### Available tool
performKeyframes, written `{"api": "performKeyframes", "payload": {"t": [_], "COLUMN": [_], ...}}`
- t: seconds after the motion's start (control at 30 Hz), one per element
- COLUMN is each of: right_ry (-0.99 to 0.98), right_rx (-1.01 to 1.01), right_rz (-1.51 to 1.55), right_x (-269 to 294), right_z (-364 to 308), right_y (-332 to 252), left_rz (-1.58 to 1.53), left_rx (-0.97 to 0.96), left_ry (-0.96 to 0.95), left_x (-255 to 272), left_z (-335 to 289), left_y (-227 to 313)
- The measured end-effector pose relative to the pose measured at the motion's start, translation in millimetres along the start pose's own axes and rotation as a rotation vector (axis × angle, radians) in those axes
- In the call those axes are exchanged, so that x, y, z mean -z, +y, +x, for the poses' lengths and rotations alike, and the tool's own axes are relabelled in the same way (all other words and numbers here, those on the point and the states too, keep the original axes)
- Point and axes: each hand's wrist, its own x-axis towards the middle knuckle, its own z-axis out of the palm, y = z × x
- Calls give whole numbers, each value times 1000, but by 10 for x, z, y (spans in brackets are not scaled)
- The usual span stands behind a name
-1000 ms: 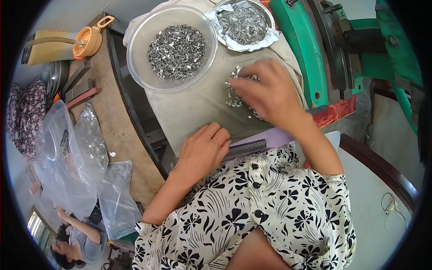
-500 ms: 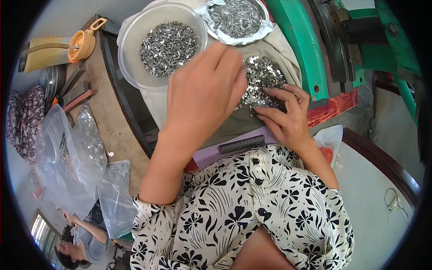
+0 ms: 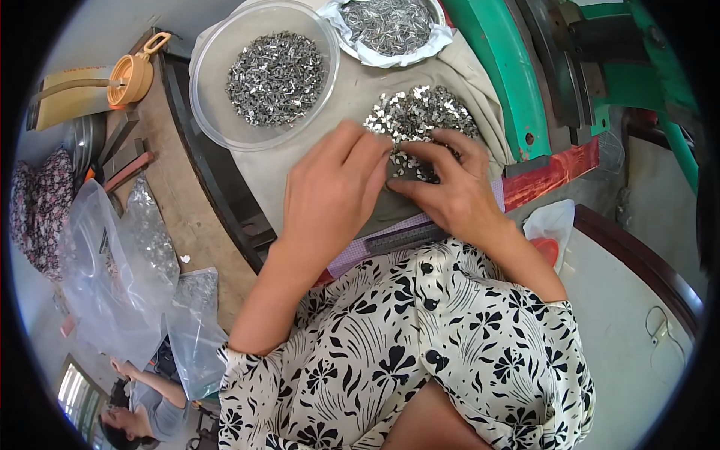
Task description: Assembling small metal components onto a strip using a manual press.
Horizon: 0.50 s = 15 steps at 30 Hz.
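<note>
My left hand [image 3: 334, 184] is closed, with its fingertips pinched together at the near left edge of a loose pile of small shiny metal pieces [image 3: 420, 109]. Whatever is in that pinch is hidden or too small to name. Close beside it, almost touching, my right hand [image 3: 457, 184] rests low over the near side of the pile. Its thumb and forefinger are curled but apart, and some loose pieces show between them. The pile lies on a greyish-beige cloth [image 3: 349, 97].
A clear round tub [image 3: 202, 112] of small metal parts stands at far left, beside a lined bowl [image 3: 442, 41] of thin metal pins. Green machinery [image 3: 510, 90] borders the right. Plastic bags [image 3: 112, 277] and an orange lid [image 3: 129, 81] lie left. Another person [image 3: 154, 405] sits lower left.
My left hand has come down and nearer from above the pile to its near edge. My right hand has shifted left to meet it. The view has tilted slightly.
</note>
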Motion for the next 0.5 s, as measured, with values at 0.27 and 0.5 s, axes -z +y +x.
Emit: {"api": "performKeyframes", "payload": {"t": [0.27,0.5], "right_ry": [89,72], "right_rx": [-130,-93], "right_rz": [12,31], "right_x": [164,92], "right_z": [-258,-159], "right_y": [83,-14], "left_rz": [-95,29], "left_rx": [180,156], "left_ry": [-80,-59], "left_x": [-110,-244], "left_z": [-413,-273], "left_y": [-90,-120]}}
